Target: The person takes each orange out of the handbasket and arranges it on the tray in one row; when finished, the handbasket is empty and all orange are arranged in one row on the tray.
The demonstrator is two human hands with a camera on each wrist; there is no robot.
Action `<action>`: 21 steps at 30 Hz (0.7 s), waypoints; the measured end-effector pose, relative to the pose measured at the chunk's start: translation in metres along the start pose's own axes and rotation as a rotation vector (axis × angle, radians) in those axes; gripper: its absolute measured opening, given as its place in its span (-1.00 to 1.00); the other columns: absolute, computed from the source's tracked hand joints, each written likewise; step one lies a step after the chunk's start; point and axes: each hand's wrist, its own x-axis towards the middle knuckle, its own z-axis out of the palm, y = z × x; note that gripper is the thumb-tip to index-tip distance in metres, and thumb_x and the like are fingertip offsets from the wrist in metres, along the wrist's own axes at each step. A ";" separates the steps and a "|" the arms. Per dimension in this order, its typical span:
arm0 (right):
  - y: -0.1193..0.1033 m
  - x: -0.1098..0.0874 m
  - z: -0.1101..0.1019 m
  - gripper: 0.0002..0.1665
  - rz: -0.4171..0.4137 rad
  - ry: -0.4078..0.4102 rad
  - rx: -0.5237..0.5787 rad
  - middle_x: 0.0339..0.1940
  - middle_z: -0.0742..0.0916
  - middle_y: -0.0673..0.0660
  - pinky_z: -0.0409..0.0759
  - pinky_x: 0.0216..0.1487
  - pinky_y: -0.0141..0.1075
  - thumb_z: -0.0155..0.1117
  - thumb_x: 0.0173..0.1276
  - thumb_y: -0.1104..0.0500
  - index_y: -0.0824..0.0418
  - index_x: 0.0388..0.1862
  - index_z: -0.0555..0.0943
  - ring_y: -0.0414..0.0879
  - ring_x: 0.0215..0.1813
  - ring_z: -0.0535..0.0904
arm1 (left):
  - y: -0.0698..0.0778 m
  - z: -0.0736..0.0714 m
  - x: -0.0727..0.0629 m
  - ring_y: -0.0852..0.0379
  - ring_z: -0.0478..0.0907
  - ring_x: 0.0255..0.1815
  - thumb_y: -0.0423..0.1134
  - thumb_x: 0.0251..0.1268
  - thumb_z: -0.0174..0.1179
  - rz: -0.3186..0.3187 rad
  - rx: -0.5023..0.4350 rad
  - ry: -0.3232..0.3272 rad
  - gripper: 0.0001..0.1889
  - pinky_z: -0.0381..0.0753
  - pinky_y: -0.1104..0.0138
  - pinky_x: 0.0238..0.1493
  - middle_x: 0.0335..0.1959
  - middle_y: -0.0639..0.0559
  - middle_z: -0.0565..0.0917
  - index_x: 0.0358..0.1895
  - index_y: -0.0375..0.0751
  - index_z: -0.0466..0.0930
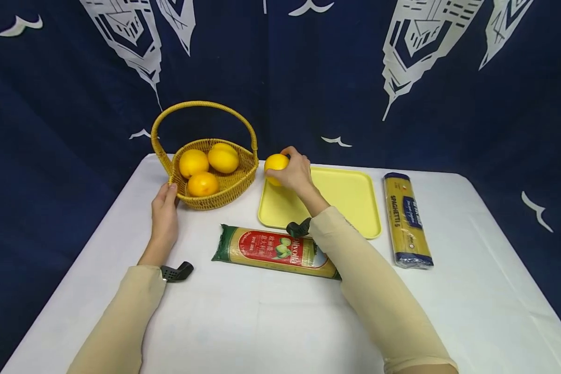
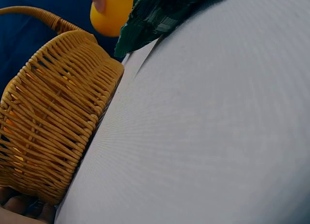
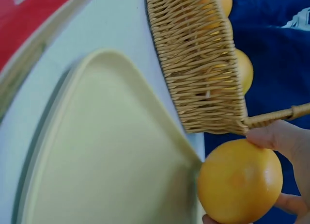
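Note:
My right hand grips an orange between thumb and fingers, above the left end of the yellow tray. In the right wrist view the same orange appears close up, beside the tray's edge. My left hand holds the near left side of the wicker basket, thumb near the rim; its other fingers are partly hidden. Inside the basket lie three oranges. The basket's woven side fills the left of the left wrist view.
A green-ended spaghetti pack lies in front of the tray, partly under my right forearm. Another spaghetti pack with blue ends lies right of the tray. A dark blue curtain hangs behind the white table.

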 end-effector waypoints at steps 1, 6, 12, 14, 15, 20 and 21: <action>0.001 0.002 0.003 -0.20 0.013 0.007 -0.007 0.21 0.63 0.26 0.54 0.26 -0.01 0.56 0.22 -0.06 0.18 0.36 0.49 0.17 0.30 0.41 | 0.000 0.000 0.000 0.13 0.17 0.70 0.01 0.78 -0.18 0.000 -0.002 -0.001 -0.40 0.13 0.34 0.72 0.68 -0.07 0.26 0.65 -0.24 0.18; 0.002 0.010 0.013 -0.20 0.083 0.018 -0.055 0.19 0.55 0.30 0.59 0.21 -0.07 0.56 0.22 -0.11 0.20 0.32 0.47 0.14 0.23 0.42 | 0.000 -0.001 0.001 0.12 0.18 0.69 -0.01 0.77 -0.17 0.012 -0.015 0.000 -0.41 0.15 0.34 0.72 0.67 -0.08 0.28 0.64 -0.25 0.21; 0.000 0.012 0.008 -0.12 0.099 -0.030 -0.124 0.17 0.53 0.32 0.62 0.15 -0.05 0.49 0.29 -0.25 0.23 0.37 0.44 0.16 0.18 0.45 | -0.001 0.000 0.003 0.12 0.18 0.69 -0.01 0.78 -0.18 0.031 -0.007 -0.009 -0.40 0.16 0.33 0.72 0.68 -0.08 0.26 0.65 -0.25 0.18; 0.001 0.010 0.006 -0.09 0.095 -0.059 -0.132 0.20 0.53 0.31 0.61 0.15 -0.05 0.44 0.32 -0.28 0.22 0.45 0.45 0.15 0.20 0.43 | -0.001 0.000 0.003 0.11 0.17 0.70 -0.02 0.78 -0.18 0.032 -0.016 -0.012 -0.41 0.15 0.33 0.72 0.68 -0.09 0.26 0.65 -0.26 0.17; 0.001 0.009 0.005 -0.09 0.091 -0.073 -0.131 0.22 0.53 0.31 0.60 0.17 -0.05 0.41 0.34 -0.28 0.21 0.49 0.44 0.15 0.22 0.42 | -0.002 -0.001 0.003 0.10 0.17 0.70 -0.02 0.78 -0.18 0.033 -0.020 -0.013 -0.41 0.15 0.32 0.72 0.68 -0.09 0.26 0.65 -0.26 0.18; 0.002 0.010 -0.001 -0.16 0.112 -0.119 -0.067 0.25 0.58 0.29 0.65 0.22 -0.08 0.35 0.36 -0.21 0.23 0.47 0.48 0.16 0.27 0.43 | -0.003 -0.001 0.003 0.11 0.18 0.69 -0.01 0.78 -0.19 0.025 -0.005 -0.010 -0.41 0.15 0.32 0.72 0.68 -0.08 0.27 0.65 -0.25 0.19; 0.002 0.011 -0.002 -0.17 0.122 -0.117 -0.051 0.26 0.58 0.29 0.68 0.22 -0.11 0.35 0.36 -0.19 0.24 0.46 0.49 0.16 0.28 0.44 | -0.003 -0.002 0.002 0.11 0.18 0.69 0.00 0.78 -0.19 0.025 0.000 -0.008 -0.41 0.16 0.32 0.72 0.68 -0.08 0.27 0.65 -0.24 0.19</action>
